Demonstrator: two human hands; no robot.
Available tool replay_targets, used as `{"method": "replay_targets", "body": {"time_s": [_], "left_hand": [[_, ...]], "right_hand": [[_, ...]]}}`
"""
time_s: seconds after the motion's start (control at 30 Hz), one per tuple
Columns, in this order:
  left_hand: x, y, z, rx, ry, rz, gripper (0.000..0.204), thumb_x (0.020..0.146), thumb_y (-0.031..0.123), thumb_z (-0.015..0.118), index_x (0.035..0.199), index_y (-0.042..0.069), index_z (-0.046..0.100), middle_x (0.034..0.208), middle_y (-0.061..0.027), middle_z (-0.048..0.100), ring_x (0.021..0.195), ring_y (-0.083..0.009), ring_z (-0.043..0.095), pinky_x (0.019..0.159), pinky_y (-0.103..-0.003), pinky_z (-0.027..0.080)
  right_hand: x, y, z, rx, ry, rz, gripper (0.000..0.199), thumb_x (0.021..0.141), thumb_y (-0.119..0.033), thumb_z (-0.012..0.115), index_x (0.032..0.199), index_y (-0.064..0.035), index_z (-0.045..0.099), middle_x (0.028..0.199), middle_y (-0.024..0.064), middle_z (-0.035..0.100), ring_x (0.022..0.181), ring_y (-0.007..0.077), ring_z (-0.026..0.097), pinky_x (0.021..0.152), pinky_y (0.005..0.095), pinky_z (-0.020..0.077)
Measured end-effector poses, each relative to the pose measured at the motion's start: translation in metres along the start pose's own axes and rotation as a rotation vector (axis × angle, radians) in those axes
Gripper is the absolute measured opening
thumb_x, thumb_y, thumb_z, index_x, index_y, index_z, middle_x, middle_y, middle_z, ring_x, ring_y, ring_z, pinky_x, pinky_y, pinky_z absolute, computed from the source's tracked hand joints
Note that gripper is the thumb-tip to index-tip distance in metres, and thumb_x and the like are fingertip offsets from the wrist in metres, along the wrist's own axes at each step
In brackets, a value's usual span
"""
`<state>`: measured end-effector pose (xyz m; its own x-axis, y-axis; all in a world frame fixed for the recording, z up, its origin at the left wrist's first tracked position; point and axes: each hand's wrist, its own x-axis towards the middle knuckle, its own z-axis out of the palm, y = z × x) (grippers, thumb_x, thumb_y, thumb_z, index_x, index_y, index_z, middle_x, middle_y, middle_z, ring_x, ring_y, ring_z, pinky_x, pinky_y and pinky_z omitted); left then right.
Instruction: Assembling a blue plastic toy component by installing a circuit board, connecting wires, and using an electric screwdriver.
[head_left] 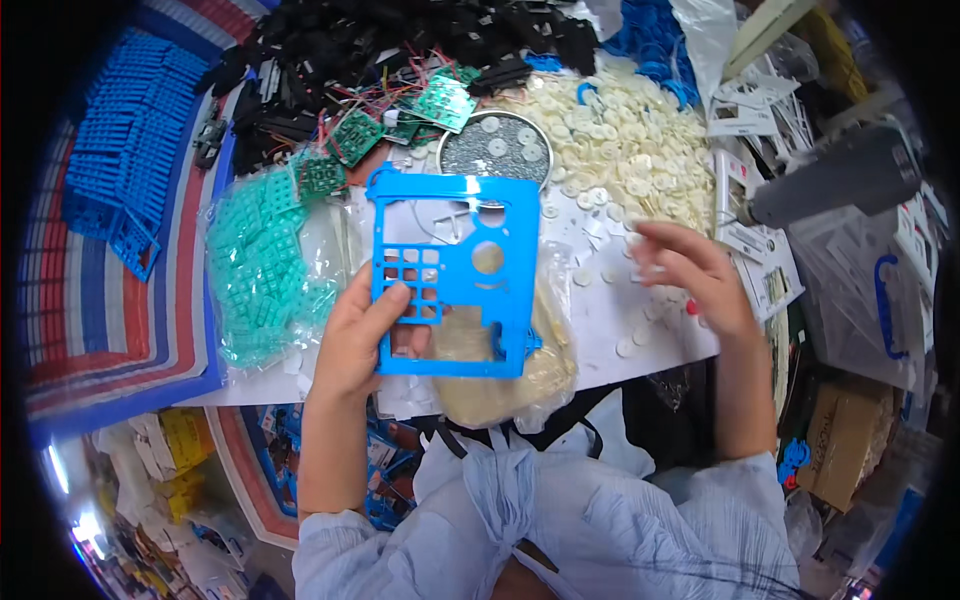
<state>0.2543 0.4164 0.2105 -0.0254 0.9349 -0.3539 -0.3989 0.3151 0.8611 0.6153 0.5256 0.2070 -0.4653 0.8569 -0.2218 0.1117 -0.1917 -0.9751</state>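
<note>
My left hand [358, 335] grips the lower left side of a blue plastic casing panel [512, 270], thumb on its front face. The panel has a grid of small square holes, round openings and a larger rectangular cut-out. It is held up over the table, in front of a clear bag [500, 395] with yellowish contents. To the right, my right hand [695, 275] hovers beside a heap of cream round discs [635, 140]. Its fingers are bent and apart, slightly blurred, and I make out nothing held in them. Loose pale discs [628, 346] lie beneath it.
A round tin [444, 150] of small grey metal pieces stands behind the panel. Teal keypads [265, 260] fill a bag at left. Green circuit boards [355, 135] with wires and black parts [330, 50] lie at the back. Stacked blue panels [125, 150] stand far left; a grey tool [840, 180] juts in at right.
</note>
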Motion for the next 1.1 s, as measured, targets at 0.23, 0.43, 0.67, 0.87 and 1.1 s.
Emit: {"method": "replay_targets", "body": {"time_s": [0.23,0.43,0.67,0.87,1.1], "left_hand": [[0.018,-0.012,-0.009,-0.193,0.124,0.104,0.025,0.104,0.019,0.055,0.124,0.005,0.054,0.101,-0.0114,0.069,0.065,-0.0137,0.063,0.056,-0.027,0.052],[0.002,-0.018,-0.032,-0.265,0.366,0.223,0.024,0.104,0.024,0.056,0.118,0.004,0.058,0.100,-0.0125,0.069,0.059,-0.0086,0.049,0.047,-0.023,0.040],[-0.010,-0.033,-0.039,-0.223,0.265,0.225,0.030,0.106,0.024,0.052,0.131,0.007,0.051,0.108,-0.0122,0.067,0.062,-0.0093,0.053,0.050,-0.024,0.041],[-0.034,-0.035,-0.037,-0.261,0.278,0.259,0.028,0.106,0.021,0.053,0.128,0.004,0.052,0.110,-0.0126,0.066,0.064,-0.0075,0.048,0.052,-0.022,0.039],[-0.040,-0.050,-0.041,-0.310,0.299,0.224,0.030,0.106,0.020,0.052,0.131,0.005,0.049,0.108,-0.0158,0.065,0.058,-0.0084,0.045,0.049,-0.023,0.035]], "right_hand": [[-0.036,-0.002,-0.110,-0.264,0.387,0.043,0.031,0.095,-0.013,0.063,0.123,0.0005,0.066,0.103,0.0094,0.071,0.090,0.0135,0.066,0.078,0.0256,0.0530],[0.004,-0.025,-0.124,-0.792,0.516,-0.094,0.028,0.092,-0.019,0.068,0.113,-0.0006,0.071,0.089,0.0078,0.072,0.086,0.0154,0.068,0.074,0.0309,0.0528],[0.077,-0.065,-0.199,-1.170,0.944,-0.106,0.036,0.087,-0.020,0.071,0.115,0.0019,0.067,0.094,0.0159,0.074,0.081,0.0260,0.071,0.071,0.0337,0.0555],[0.106,-0.070,-0.207,-0.374,0.850,0.011,0.052,0.083,-0.009,0.070,0.132,0.0011,0.054,0.081,0.0088,0.065,0.062,0.0157,0.063,0.046,0.0254,0.0478],[0.020,-0.067,-0.200,-0.298,0.689,0.018,0.042,0.087,-0.005,0.067,0.128,0.0011,0.059,0.074,0.0039,0.063,0.048,0.0062,0.053,0.040,0.0219,0.0400]]}}
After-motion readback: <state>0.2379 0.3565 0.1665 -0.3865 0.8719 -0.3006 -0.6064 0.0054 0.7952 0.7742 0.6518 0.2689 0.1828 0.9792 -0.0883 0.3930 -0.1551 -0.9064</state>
